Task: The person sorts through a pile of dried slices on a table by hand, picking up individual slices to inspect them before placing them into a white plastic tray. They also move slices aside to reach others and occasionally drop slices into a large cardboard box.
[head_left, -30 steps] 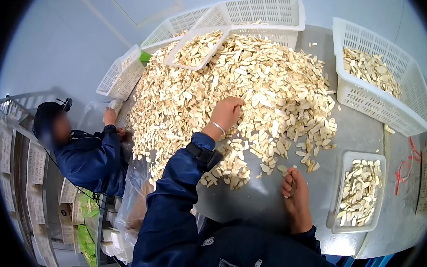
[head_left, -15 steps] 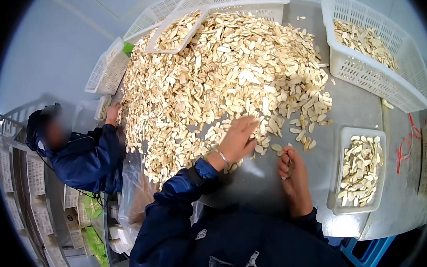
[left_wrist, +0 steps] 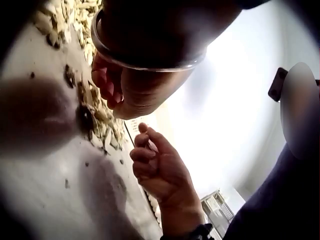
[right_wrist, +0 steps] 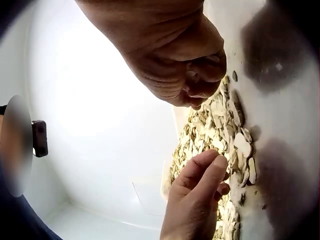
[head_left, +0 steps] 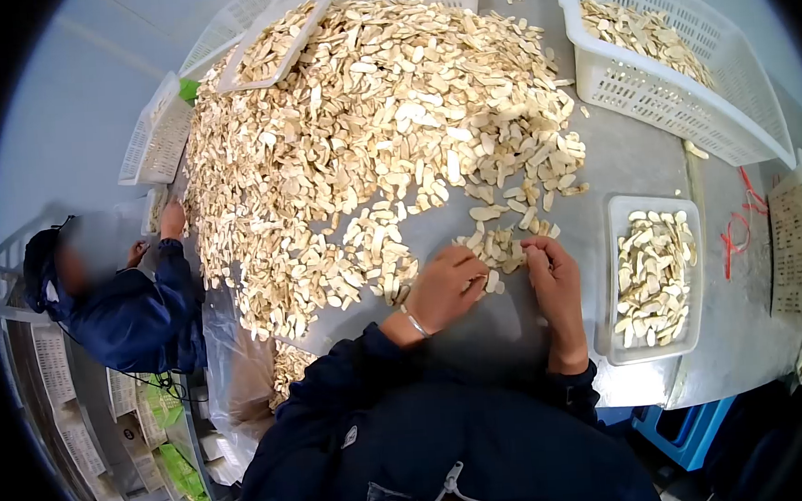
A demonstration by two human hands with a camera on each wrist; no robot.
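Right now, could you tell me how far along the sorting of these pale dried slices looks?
Done: the small clear plastic tray holds a layer of slices, and the large white slotted basket holds some too. In hand: the left hand and right hand work a small cluster of slices at the pile's near edge. Left: the big heap of pale dried slices covers much of the grey table.

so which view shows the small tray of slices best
The head view: the whole small tray sits by the right hand, filled with pale slices. The left wrist view shows only hands and scattered slices; the right wrist view shows no tray I can make out.
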